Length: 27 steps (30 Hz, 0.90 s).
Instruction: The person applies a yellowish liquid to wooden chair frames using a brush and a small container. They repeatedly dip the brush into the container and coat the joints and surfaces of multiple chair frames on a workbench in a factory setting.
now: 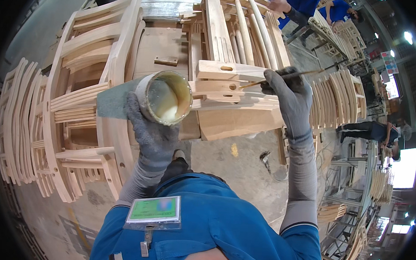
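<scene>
My left hand (151, 127), in a grey glove, is closed around a pot (146, 96) tilted toward me. Pale, cloudy liquid like glue (165, 102) lies inside its smeared rim. A grey-green piece (118, 99) sticks out to the left behind the pot; I cannot tell whether it belongs to it. My right hand (292, 94), gloved too, pinches a thin brush (310, 72). Its tip points left, close to the slot in the end of a pale wooden rail (210, 87). Another slotted rail (211, 70) lies just beyond it.
Wooden chair frames (93, 39) stand stacked at the left. Slats and spindles (244, 28) lie on the cardboard-covered bench (163, 40), with a small wood block (166, 60). Across the bench is a co-worker's hand (278, 3). More curved parts (336, 99) stand at the right; a tool (265, 160) lies on the floor.
</scene>
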{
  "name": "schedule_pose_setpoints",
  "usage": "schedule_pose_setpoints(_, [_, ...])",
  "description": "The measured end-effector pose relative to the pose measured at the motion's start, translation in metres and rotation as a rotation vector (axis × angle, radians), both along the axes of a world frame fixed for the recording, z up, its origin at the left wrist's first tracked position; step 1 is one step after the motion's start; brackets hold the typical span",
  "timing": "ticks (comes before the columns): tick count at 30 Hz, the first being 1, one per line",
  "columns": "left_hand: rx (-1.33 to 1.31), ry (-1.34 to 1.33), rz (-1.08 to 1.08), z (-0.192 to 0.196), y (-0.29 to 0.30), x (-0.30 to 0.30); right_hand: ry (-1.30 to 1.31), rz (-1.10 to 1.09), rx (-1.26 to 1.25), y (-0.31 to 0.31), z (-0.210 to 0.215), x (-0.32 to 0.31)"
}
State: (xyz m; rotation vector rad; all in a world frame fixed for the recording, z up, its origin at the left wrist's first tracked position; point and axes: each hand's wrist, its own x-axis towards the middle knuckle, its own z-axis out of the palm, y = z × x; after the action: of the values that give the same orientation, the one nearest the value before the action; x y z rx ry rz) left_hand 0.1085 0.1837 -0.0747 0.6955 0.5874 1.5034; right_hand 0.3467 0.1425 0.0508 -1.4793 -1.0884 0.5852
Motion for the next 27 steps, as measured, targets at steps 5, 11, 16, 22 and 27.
schedule_pose_setpoints(5, [-0.239,-0.429,-0.174,0.035,0.003,-0.01,-0.159,0.086,-0.064,0.032,-0.025,0.007])
schedule_pose_setpoints(11, [-0.2,-0.409,-0.1,0.031,0.006,-0.016,-0.49,0.136,-0.117,0.042,-0.025,0.01])
schedule_pose_setpoints(16, [-0.194,-0.36,-0.049,0.026,0.002,-0.016,-0.51,0.224,-0.041,0.041,-0.029,0.0])
schedule_pose_setpoints(22, [-0.151,-0.469,-0.178,0.031,0.004,-0.018,-0.611,0.164,-0.065,0.039,-0.024,0.002])
schedule_pose_setpoints(27, [-0.181,-0.465,-0.154,0.033,0.003,-0.008,-0.574,0.166,-0.051,0.047,-0.032,0.008])
